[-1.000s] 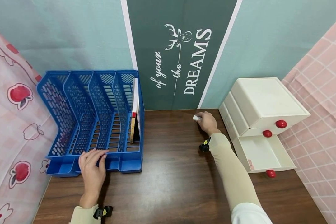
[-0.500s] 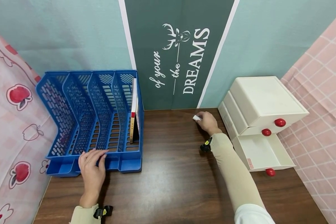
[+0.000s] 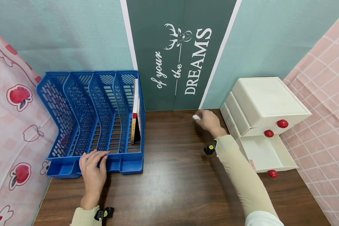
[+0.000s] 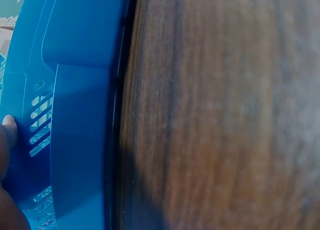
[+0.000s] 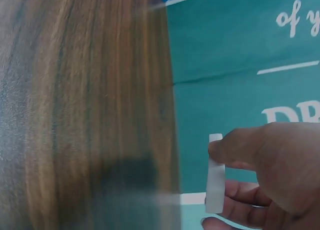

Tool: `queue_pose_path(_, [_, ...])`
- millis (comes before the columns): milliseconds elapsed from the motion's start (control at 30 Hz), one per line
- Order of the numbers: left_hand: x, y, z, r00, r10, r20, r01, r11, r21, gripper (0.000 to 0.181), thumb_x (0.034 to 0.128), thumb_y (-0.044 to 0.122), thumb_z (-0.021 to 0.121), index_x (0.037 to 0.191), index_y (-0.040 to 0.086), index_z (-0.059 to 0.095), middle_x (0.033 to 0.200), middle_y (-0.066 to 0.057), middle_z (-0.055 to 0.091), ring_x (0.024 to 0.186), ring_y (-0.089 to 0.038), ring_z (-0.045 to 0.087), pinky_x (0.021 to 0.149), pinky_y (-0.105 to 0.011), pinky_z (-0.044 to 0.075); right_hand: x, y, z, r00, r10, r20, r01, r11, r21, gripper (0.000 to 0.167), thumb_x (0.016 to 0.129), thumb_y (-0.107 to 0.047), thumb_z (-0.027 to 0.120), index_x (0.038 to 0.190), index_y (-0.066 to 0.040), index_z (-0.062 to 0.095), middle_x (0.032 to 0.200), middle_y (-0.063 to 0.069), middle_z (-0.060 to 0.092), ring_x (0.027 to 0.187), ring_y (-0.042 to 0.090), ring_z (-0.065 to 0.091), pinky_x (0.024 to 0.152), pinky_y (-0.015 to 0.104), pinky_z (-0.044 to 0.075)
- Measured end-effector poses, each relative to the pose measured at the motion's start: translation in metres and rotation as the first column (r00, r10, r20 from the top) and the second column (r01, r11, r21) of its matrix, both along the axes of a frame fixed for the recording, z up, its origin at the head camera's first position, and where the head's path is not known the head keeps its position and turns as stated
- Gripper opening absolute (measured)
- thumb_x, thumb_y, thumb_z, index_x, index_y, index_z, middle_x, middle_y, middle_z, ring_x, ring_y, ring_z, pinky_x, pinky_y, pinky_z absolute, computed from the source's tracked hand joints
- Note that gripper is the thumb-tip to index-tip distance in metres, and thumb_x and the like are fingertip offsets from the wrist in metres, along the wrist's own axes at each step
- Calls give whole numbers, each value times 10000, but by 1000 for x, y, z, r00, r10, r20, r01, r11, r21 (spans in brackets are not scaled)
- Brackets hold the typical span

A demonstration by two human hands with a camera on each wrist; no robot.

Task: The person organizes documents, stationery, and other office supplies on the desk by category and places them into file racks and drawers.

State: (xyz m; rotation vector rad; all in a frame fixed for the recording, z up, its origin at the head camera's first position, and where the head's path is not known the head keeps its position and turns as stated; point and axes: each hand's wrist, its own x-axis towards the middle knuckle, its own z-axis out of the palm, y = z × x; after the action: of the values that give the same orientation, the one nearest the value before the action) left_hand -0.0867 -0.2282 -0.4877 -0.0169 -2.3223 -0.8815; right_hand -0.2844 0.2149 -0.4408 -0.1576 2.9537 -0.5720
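My right hand [image 3: 210, 121] pinches a small white block [image 3: 196, 117], held near the back edge of the brown table. In the right wrist view the block [image 5: 215, 182] is a narrow, upright bar between thumb and fingers, in front of the green backdrop; its exact kind is not plain. On the left, my left hand [image 3: 93, 171] rests with its fingers on the front rim of a blue file rack [image 3: 131, 169]. The left wrist view catches only part of that hand [image 4: 7, 145] against the rack's blue front [image 4: 82, 140].
Two thin books [image 3: 136, 110] stand in the rack's rightmost slot. At the right is a white drawer unit [image 3: 274, 97] with red knobs; its bottom drawer [image 3: 266, 155] is pulled out. A fabric backdrop [image 3: 178, 69] closes off the table's [image 3: 169, 188] rear.
My right hand, still pinching the white block, has shifted slightly toward the backdrop and left. The left hand keeps its place on the rack.
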Motion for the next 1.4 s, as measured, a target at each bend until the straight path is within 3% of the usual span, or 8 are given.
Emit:
queue_pose_path(133, [0, 0, 0, 1000, 5, -2, -5, 1000, 4, 155, 871, -92, 732, 999, -14, 773, 1029, -222, 743, 1147, -424, 554, 1158, -506, 204, 8, -4, 14, 999, 39, -16, -38, 999, 15, 394, 974, -177, 620, 1356, -80, 633, 1238, 177, 690, 1027, 355, 676, 829, 532, 518])
queue_pose_path(300, [0, -1, -1, 1000, 11, -10, -11, 1000, 12, 171, 858, -116, 732, 991, -15, 770, 1019, -224, 741, 1134, -434, 556, 1161, -499, 201, 19, -7, 28, 996, 85, -38, -83, 996, 44, 377, 968, -166, 610, 1334, -85, 648, 1240, 194, 679, 996, 363, 668, 815, 533, 517])
queue_pose_path(800, [3, -1, 0, 1000, 13, -27, -12, 1000, 17, 187, 842, -132, 737, 981, -11, 770, 1005, -226, 741, 1117, -449, 562, 1156, -500, 210, 59, 10, 62, 978, 195, -72, -189, 979, 75, 305, 893, -131, 653, 1189, -59, 682, 984, 146, 718, 815, 293, 640, 722, 496, 506])
queue_pose_path(1200, [6, -3, -6, 1000, 3, -3, -3, 1000, 5, 151, 868, -93, 734, 993, -18, 770, 1021, -225, 742, 1133, -437, 562, 1129, -579, 222, 91, 41, 86, 976, 213, 38, -214, 976, 42, 315, 888, -123, 708, 1181, -18, 659, 738, 8, 633, 610, 150, 558, 581, 358, 447])
queue_pose_path(1400, [5, -3, -6, 1000, 15, -11, -15, 1000, 15, 156, 865, -99, 734, 991, -17, 772, 1021, -226, 742, 1136, -440, 558, 1156, -507, 203, 106, 65, 92, 971, 220, 91, -223, 974, 26, 325, 868, -117, 726, 1159, 0, 641, 653, -16, 540, 549, 134, 479, 534, 327, 394])
